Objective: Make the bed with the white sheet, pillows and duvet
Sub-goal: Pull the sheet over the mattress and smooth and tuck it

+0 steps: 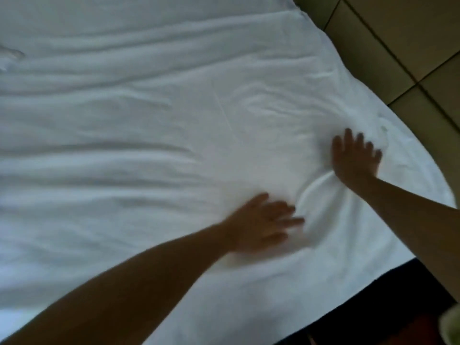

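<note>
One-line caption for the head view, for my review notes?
Left hand and right hand press flat on the wrinkled white sheet near the bed's edge, tiled floor beyond.

Beige tiled floor (408, 33), dark grout lines, upper right. Pale greenish object (451, 324) (blurred, unidentifiable) at lower right corner.

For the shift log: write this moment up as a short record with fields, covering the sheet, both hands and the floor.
sheet: white sheet spread out, long wrinkles running across it
left hand: flat on the sheet, fingers straight, motion-blurred
right hand: flat on the sheet near its right edge, fingers spread
between the hands: curved fold of bunched sheet
floor: beige tiles, upper right
</note>
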### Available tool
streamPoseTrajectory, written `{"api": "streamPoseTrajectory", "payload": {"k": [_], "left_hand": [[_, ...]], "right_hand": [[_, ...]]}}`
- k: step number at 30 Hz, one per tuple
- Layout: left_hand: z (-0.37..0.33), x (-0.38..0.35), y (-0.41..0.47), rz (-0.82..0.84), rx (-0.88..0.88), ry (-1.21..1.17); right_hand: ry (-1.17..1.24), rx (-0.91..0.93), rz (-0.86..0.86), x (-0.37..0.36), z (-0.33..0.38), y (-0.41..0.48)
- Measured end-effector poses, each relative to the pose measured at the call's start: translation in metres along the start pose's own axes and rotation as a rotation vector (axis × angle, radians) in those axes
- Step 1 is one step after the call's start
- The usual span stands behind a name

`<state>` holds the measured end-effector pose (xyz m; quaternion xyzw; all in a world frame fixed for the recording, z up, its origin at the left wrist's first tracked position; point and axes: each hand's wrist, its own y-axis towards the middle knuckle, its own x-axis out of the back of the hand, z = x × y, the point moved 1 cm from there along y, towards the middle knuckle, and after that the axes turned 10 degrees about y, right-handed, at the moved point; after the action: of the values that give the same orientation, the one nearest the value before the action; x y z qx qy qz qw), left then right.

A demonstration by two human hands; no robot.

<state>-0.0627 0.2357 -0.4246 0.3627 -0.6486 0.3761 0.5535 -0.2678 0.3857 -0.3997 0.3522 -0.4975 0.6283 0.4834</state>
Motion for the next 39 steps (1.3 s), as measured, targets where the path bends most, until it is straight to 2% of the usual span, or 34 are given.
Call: {"api": "streamPoseTrajectory", "payload": {"k": [1,3,5,7,8,10,13,15,17,18,19,21,22,24,25,26,27,30,34,35,37,39], "left_hand": [[0.015,0.01,-0.003,-0.06,0.14,-0.011],[0.054,0.019,-0.017,-0.078,0.469,-0.019],[0.087,0.013,-0.05,-0.015,0.825,-0.019],[0.092,0.001,-0.09,0.063,1.005,-0.019],[0.084,-0.009,-0.109,0.056,1.006,0.0],[0.05,-0.031,-0.14,-0.003,0.844,0.117],[-0.009,-0.044,-0.176,0.008,0.371,0.217],[-0.033,-0.043,-0.19,0.02,-0.05,0.225],[-0.035,-0.037,-0.198,0.01,-0.323,0.206],[-0.028,-0.033,-0.196,-0.015,-0.34,0.193],[-0.017,-0.029,-0.192,-0.042,-0.266,0.19],[0.011,-0.016,-0.182,-0.097,0.11,0.169],[0.024,-0.007,-0.179,-0.13,0.336,0.151],[0.047,-0.005,-0.185,-0.094,0.718,0.082],[0.051,-0.011,-0.192,-0.049,0.836,0.036],[0.048,-0.018,-0.201,-0.017,0.884,0.017],[0.039,-0.027,-0.212,0.011,0.851,0.037],[0.003,-0.046,-0.257,0.025,0.572,0.154],[-0.03,-0.065,-0.319,-0.047,0.094,0.208],[-0.029,-0.065,-0.328,-0.057,0.031,0.219],[-0.016,-0.06,-0.334,-0.058,0.048,0.218],[0.005,-0.049,-0.33,-0.057,0.296,0.192]], "right_hand": [[0.002,0.175,-0.014,-0.009,0.025,-0.014],[0.058,0.508,0.106,-0.031,0.076,-0.055],[0.048,0.732,0.285,-0.058,0.107,-0.099],[-0.1,0.866,0.311,-0.084,0.102,-0.139],[-0.162,0.863,0.281,-0.095,0.087,-0.153],[-0.19,0.682,0.192,-0.103,0.045,-0.165],[-0.198,0.288,0.107,-0.088,-0.013,-0.167],[-0.107,0.003,0.128,-0.068,-0.039,-0.172],[-0.009,-0.194,0.105,-0.053,-0.044,-0.176],[-0.002,-0.214,0.073,-0.05,-0.037,-0.177],[-0.026,-0.159,0.042,-0.048,-0.022,-0.18],[-0.056,0.143,-0.008,-0.058,0.022,-0.189],[-0.057,0.318,0.002,-0.067,0.047,-0.197],[-0.102,0.587,0.089,-0.09,0.09,-0.221],[-0.142,0.651,0.155,-0.107,0.102,-0.236],[-0.167,0.673,0.209,-0.126,0.107,-0.252],[-0.179,0.688,0.222,-0.141,0.104,-0.27],[-0.156,0.845,0.218,-0.17,0.074,-0.324],[-0.245,1.386,0.265,-0.163,0.029,-0.347],[-0.201,1.419,0.239,-0.155,0.031,-0.342],[-0.013,1.246,0.084,-0.142,0.057,-0.327],[0.105,0.982,-0.059,-0.134,0.097,-0.309]]}}
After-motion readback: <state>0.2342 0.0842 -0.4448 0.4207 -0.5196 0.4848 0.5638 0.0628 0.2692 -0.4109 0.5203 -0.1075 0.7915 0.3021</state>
